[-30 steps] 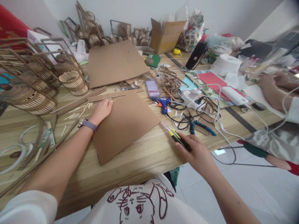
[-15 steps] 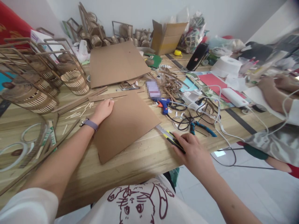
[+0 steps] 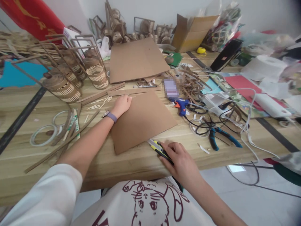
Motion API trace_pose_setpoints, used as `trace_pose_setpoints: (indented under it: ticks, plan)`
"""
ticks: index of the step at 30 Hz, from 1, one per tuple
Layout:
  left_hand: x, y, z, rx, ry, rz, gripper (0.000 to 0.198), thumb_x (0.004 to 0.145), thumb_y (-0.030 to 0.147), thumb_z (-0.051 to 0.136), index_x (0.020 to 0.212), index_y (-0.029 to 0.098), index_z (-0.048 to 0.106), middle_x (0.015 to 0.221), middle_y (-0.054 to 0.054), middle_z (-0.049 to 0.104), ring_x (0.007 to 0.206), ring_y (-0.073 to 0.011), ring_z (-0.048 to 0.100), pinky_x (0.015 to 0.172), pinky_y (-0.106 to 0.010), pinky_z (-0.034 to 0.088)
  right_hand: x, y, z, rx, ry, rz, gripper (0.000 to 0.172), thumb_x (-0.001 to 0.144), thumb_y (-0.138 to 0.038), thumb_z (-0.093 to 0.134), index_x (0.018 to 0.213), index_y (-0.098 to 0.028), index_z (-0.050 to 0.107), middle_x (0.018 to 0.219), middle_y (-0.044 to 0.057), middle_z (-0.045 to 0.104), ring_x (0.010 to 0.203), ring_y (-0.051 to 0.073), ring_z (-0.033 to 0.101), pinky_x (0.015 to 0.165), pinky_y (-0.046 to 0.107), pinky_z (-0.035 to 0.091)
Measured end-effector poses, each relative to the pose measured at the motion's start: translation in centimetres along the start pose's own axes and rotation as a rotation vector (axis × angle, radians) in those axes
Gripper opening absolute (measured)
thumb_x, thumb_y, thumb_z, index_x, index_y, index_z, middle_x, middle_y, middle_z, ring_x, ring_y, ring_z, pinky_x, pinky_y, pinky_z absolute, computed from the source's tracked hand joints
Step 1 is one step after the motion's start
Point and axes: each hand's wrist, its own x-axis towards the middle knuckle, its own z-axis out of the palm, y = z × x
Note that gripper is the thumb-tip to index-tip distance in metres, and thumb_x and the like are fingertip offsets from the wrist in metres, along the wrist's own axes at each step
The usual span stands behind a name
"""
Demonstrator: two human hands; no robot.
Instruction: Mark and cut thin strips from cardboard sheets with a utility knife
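A piece of brown cardboard lies on the wooden table near its front edge. On its upper left part rests my left hand, fingers curled together; whatever is under them cannot be made out. My right hand grips a yellow and black utility knife. The knife's blade points at the cardboard's lower edge, and its tip is close to or just under that edge. A blue glue gun lies right of the cardboard, with blue-handled pliers beyond it.
A larger cardboard sheet lies farther back. Small slatted baskets stand at the left, near tape rolls and thin wood strips. Cables, a red sheet and a white power bank are at the right.
The view has turned left, so the neighbouring person's hands are out of sight. My right hand and the knife have moved left along the cardboard's lower edge. My left hand stays on the cardboard.
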Motion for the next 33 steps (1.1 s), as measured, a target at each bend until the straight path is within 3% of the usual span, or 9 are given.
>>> trace_pose_setpoints:
  ticks: [5, 10, 13, 15, 18, 22, 33]
  plan:
    - [0.1, 0.2, 0.4, 0.004, 0.042, 0.025, 0.035, 0.103, 0.026, 0.035, 0.104, 0.01, 0.067, 0.105, -0.019, 0.071, 0.101, -0.0291, 0.067, 0.09, -0.038, 0.049, -0.1, 0.5, 0.5, 0.017, 0.019, -0.055, 0.043, 0.099, -0.035, 0.05, 0.135, -0.015, 0.062, 0.098, 0.012, 0.062, 0.091, 0.025, 0.061, 0.079, 0.042, 0.059]
    - [-1.3, 0.3, 0.0, 0.032, 0.084, 0.144, 0.032, 0.099, 0.028, 0.048, 0.116, 0.006, 0.065, 0.13, -0.023, 0.062, 0.127, -0.0355, 0.052, 0.111, -0.05, 0.036, -0.1, 1.2, 0.7, 0.014, 0.006, -0.065, 0.044, 0.1, -0.037, 0.048, 0.135, -0.015, 0.063, 0.099, 0.012, 0.063, 0.092, 0.026, 0.062, 0.08, 0.043, 0.059]
    - [-3.4, -0.4, -0.7, -0.005, 0.039, 0.45, 0.039, 0.101, 0.037, 0.048, 0.129, 0.013, 0.062, 0.151, -0.016, 0.049, 0.144, -0.032, 0.036, 0.122, -0.048, 0.025, -0.2, 1.3, 0.7, 0.016, -0.006, -0.047, 0.045, 0.099, -0.039, 0.049, 0.135, -0.017, 0.063, 0.1, 0.012, 0.063, 0.093, 0.026, 0.061, 0.081, 0.043, 0.059]
    - [-5.0, -1.1, -1.0, -0.046, -0.061, 0.699, 0.048, 0.105, 0.044, 0.04, 0.139, 0.016, 0.057, 0.16, -0.013, 0.039, 0.152, -0.0307, 0.024, 0.125, -0.049, 0.018, -0.2, 1.3, 0.7, 0.019, -0.013, -0.039, 0.046, 0.099, -0.04, 0.048, 0.136, -0.017, 0.063, 0.101, 0.013, 0.063, 0.094, 0.027, 0.061, 0.081, 0.044, 0.059]
    - [-7.2, -2.1, -1.1, -0.013, -0.253, 0.859, 0.056, 0.107, 0.053, 0.03, 0.153, 0.023, 0.043, 0.166, -0.008, 0.029, 0.156, -0.0301, 0.015, 0.125, -0.053, 0.011, -0.1, 1.4, 0.7, 0.032, -0.017, -0.046, 0.046, 0.1, -0.041, 0.047, 0.136, -0.016, 0.063, 0.101, 0.013, 0.062, 0.094, 0.026, 0.061, 0.082, 0.044, 0.058]
    - [-8.6, -2.5, -0.8, 0.058, -0.31, 0.853, 0.057, 0.107, 0.051, 0.031, 0.158, 0.026, 0.033, 0.168, -0.006, 0.024, 0.157, -0.0283, 0.014, 0.126, -0.052, 0.01, -0.1, 1.4, 0.7, 0.045, -0.018, -0.037, 0.046, 0.1, -0.042, 0.047, 0.135, -0.018, 0.064, 0.1, 0.012, 0.063, 0.094, 0.026, 0.061, 0.08, 0.043, 0.059]
    - [-8.7, -2.2, -0.5, 0.038, -0.286, 0.819, 0.053, 0.107, 0.048, 0.035, 0.157, 0.029, 0.036, 0.167, -0.004, 0.024, 0.156, -0.0263, 0.016, 0.126, -0.049, 0.01, -0.5, 0.3, 0.8, 0.046, -0.011, -0.04, 0.044, 0.1, -0.041, 0.048, 0.135, -0.022, 0.064, 0.1, 0.011, 0.063, 0.093, 0.025, 0.063, 0.078, 0.041, 0.06]
